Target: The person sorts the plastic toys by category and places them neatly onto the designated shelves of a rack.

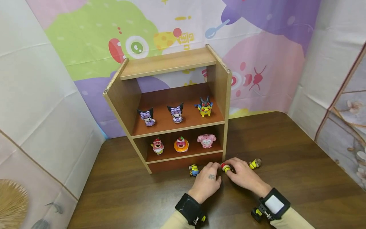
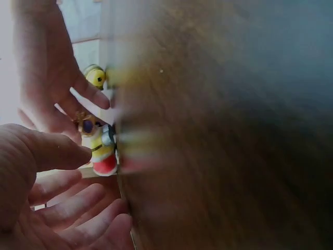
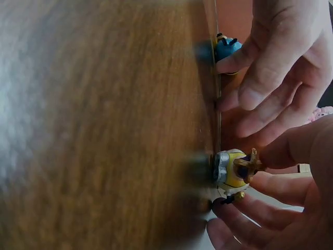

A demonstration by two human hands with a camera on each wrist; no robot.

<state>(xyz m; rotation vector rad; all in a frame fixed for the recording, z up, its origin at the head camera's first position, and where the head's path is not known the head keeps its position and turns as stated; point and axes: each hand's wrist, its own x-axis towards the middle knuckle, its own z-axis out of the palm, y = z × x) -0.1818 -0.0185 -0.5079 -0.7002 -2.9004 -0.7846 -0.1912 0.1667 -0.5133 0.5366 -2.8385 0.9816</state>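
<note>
A small yellow Minion figurine with red and white parts [image 1: 226, 167] lies on the table before the shelf. In the right wrist view, this figurine [image 3: 234, 169] shows a gold piece on its head. My right hand [image 1: 246, 175] holds it between thumb and fingers. Just to its left, my left hand [image 1: 206, 182] lies low over the table, fingers loosely bent and holding nothing. Beyond the left hand is a blue-and-yellow Minion figurine [image 1: 193, 170]. Another yellow Minion figurine [image 1: 255, 163] lies to the right of my right hand.
The wooden shelf [image 1: 177, 128] stands behind my hands. Its upper level carries two purple-bowed figurines [image 1: 175, 113] and a yellow one with a dark hood [image 1: 205, 107]. Below are two strawberry-topped bears [image 1: 181, 145] and a pink figurine [image 1: 206, 141]. The brown table [image 1: 123, 197] extends around it.
</note>
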